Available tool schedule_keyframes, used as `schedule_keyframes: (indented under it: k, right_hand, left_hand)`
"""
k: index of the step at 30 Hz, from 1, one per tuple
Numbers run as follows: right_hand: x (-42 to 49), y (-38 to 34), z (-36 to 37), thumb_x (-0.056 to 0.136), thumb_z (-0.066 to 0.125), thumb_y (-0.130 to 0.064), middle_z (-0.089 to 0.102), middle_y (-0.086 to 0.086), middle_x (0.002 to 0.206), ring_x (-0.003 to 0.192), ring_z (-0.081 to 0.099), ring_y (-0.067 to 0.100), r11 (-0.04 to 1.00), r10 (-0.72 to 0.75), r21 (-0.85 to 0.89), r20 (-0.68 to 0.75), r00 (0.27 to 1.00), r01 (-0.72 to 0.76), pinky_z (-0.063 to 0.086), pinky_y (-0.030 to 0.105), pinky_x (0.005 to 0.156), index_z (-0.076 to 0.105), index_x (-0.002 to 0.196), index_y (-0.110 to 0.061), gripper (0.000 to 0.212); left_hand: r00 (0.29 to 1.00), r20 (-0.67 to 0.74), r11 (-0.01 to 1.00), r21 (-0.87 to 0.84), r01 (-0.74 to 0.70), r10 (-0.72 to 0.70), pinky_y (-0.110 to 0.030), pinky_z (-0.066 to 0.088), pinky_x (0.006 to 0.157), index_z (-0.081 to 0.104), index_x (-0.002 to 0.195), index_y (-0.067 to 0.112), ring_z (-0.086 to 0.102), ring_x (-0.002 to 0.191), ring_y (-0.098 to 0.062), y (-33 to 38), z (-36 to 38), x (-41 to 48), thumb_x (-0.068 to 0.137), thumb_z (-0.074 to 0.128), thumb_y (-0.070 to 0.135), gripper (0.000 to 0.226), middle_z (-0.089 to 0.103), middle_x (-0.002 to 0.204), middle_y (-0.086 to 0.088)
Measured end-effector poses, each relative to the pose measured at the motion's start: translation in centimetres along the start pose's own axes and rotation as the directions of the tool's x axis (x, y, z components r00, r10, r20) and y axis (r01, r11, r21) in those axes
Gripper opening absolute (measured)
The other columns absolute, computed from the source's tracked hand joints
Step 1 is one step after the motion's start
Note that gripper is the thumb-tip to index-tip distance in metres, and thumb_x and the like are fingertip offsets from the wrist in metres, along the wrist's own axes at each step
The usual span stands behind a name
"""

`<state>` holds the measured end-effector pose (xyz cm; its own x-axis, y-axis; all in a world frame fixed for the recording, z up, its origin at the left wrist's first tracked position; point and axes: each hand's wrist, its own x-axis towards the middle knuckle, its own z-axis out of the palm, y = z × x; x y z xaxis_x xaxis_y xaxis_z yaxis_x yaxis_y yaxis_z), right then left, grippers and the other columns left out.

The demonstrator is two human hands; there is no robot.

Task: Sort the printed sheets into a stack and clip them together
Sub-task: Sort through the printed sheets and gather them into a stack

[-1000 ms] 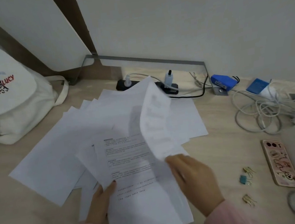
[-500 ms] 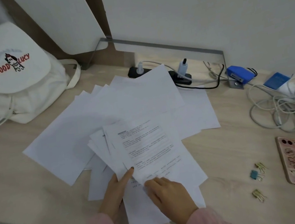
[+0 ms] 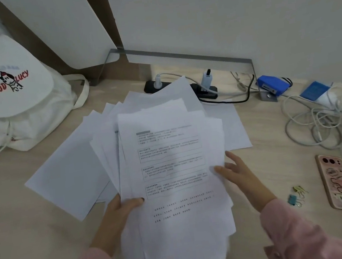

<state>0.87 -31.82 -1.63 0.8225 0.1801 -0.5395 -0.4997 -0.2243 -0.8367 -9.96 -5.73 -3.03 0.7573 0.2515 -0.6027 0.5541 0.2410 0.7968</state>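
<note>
Fingers on the left hand (image 3: 117,219) pinch the near-left edge of the gathered sheaf (image 3: 174,167). The thumb lies flat across the top page, and the rest are tucked out of sight beneath, so I cannot tell how they lie. That grip seems meant to keep the pages from fanning apart while they are squared. Sweeping across from the far left, a white backpack (image 3: 11,101) slumps at ten o'clock, well clear of the work. Loose sheets (image 3: 64,177) lie splayed on the desk (image 3: 14,213) at nine o'clock, partly under the sheaf and not yet collected. The sheaf itself sits at the centre, printed side up. Its edges are ragged and stepped, so to my eye the sorting is only half done. At its right edge the right hand (image 3: 244,181) reaches in with fingers (image 3: 221,169) straight and spread. Their tips touch the paper's side, probably to nudge the edges into line rather than to grasp. Further right, at four o'clock, the binder clips (image 3: 296,194) wait just beside a phone (image 3: 337,182), near the right hand, a sensible place for clipping later. A blue stapler (image 3: 272,84) and tangled cables (image 3: 315,122) lie at two o'clock, apart from the paper.
</note>
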Motion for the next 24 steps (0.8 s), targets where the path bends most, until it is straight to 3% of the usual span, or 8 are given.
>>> schedule_keyframes:
  k: [3,5,7,10,13,16,20,24]
  right_hand:
    - [-1.5,-2.6,-1.2,0.083,0.06,-0.017,0.067,0.003,0.118,0.107,0.064,0.024,0.984,-0.129,0.139,0.139,0.982,0.11,0.049,0.043,0.093,0.054,0.125,-0.019,0.043]
    - [-2.7,-4.1,-1.9,0.086,0.054,-0.012,0.065,0.006,0.121,0.111,0.061,0.028,0.96,-0.227,0.202,0.146,0.963,0.196,0.048,0.046,0.095,0.056,0.124,-0.016,0.039]
    - [-3.9,-5.2,-2.5,0.085,0.055,-0.01,0.064,0.008,0.124,0.113,0.061,0.027,0.922,-0.328,0.266,0.148,0.933,0.282,0.051,0.042,0.094,0.055,0.125,-0.013,0.04]
    - [-5.2,-6.0,-3.3,0.076,0.066,-0.011,0.066,0.007,0.119,0.11,0.063,0.022,0.87,-0.417,0.333,0.099,0.904,0.365,0.053,0.029,0.088,0.058,0.12,-0.01,0.044]
    - [-5.2,-5.2,-3.6,0.07,0.065,-0.015,0.07,0.003,0.113,0.107,0.064,0.02,0.878,-0.391,0.294,-0.016,0.92,0.378,0.053,0.031,0.087,0.063,0.112,-0.012,0.043]
    - [-4.9,-4.2,-2.7,0.074,0.063,-0.011,0.069,0.002,0.114,0.106,0.065,0.02,0.911,-0.336,0.234,-0.059,0.94,0.34,0.054,0.03,0.082,0.058,0.12,-0.01,0.047]
    - [-5.5,-3.6,-1.3,0.074,0.065,-0.01,0.073,0.0,0.105,0.098,0.068,0.021,0.921,-0.304,0.25,-0.018,0.953,0.298,0.057,0.026,0.076,0.066,0.108,-0.013,0.034]
    - [-7.0,-4.0,-1.8,0.067,0.067,-0.019,0.075,-0.007,0.096,0.09,0.069,0.01,0.881,-0.387,0.276,-0.049,0.921,0.385,0.055,0.018,0.072,0.067,0.099,-0.016,0.033]
  left_hand:
    - [0.997,0.008,0.997,-0.016,-0.079,0.079,-0.034,0.051,0.074,0.069,0.092,0.018,0.067,0.09,-0.022,2.4,1.0,-0.2,0.058,0.076,0.018,0.035,0.076,0.085,0.006]
    - [0.988,0.046,0.988,0.041,-0.147,0.145,-0.037,0.052,0.082,0.069,0.099,0.015,0.069,0.093,-0.023,4.0,1.6,-0.3,0.052,0.075,0.026,0.049,0.076,0.092,0.002]
    - [0.971,0.088,0.968,0.091,-0.232,0.225,-0.031,0.051,0.087,0.064,0.113,0.016,0.068,0.096,-0.013,5.4,2.2,-0.5,0.049,0.073,0.034,0.066,0.074,0.103,0.004]
    - [0.939,0.107,0.937,0.093,-0.336,0.326,-0.014,0.052,0.074,0.058,0.117,0.025,0.066,0.092,-0.001,6.8,3.0,-0.5,0.049,0.071,0.038,0.07,0.069,0.105,0.013]
    - [0.93,0.126,0.929,0.091,-0.358,0.346,-0.015,0.05,0.073,0.059,0.104,0.032,0.065,0.089,0.001,6.9,4.2,-0.6,0.048,0.069,0.038,0.057,0.07,0.096,0.019]
    - [0.934,0.137,0.935,0.09,-0.344,0.33,-0.008,0.05,0.06,0.06,0.092,0.033,0.065,0.076,0.008,5.9,5.3,-0.4,0.066,0.068,0.02,0.03,0.071,0.074,0.027]
    - [0.931,0.13,0.933,0.074,-0.352,0.341,-0.01,0.051,0.057,0.062,0.09,0.03,0.067,0.072,0.006,5.2,6.4,-0.5,0.063,0.06,0.019,0.03,0.071,0.073,0.028]
    - [0.895,0.1,0.899,0.017,-0.437,0.434,-0.009,0.051,0.061,0.064,0.09,0.024,0.066,0.074,0.005,5.5,6.1,-1.7,0.063,0.058,0.017,0.028,0.073,0.076,0.018]
